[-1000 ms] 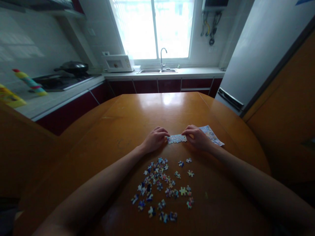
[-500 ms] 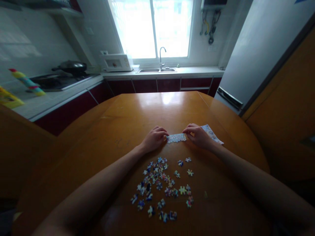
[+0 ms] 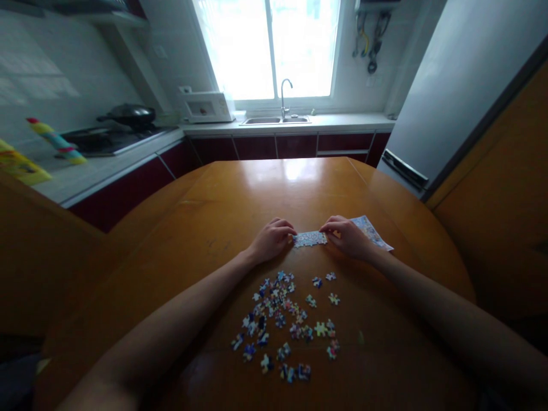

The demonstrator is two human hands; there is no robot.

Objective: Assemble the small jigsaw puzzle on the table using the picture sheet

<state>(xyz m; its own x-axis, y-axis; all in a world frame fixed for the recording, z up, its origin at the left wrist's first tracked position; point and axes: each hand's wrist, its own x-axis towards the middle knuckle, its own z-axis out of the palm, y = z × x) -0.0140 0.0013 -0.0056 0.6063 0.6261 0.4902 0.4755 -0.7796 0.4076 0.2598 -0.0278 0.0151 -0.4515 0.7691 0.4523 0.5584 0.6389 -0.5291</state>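
Two hands frame the joined puzzle strip (image 3: 310, 238) on the wooden table (image 3: 214, 205), as half a second ago; nothing has shifted. Left hand (image 3: 270, 241) and right hand (image 3: 349, 237) pinch its ends. Its long axis runs left-right. Loose pieces (image 3: 285, 322) lie nearer the person.

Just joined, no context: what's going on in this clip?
A person sits at a round wooden table doing a jigsaw. The left hand and right hand press on either end of a short joined strip of puzzle pieces. Loose colourful puzzle pieces lie scattered nearer the person; a printed paper sheet lies by the right hand.
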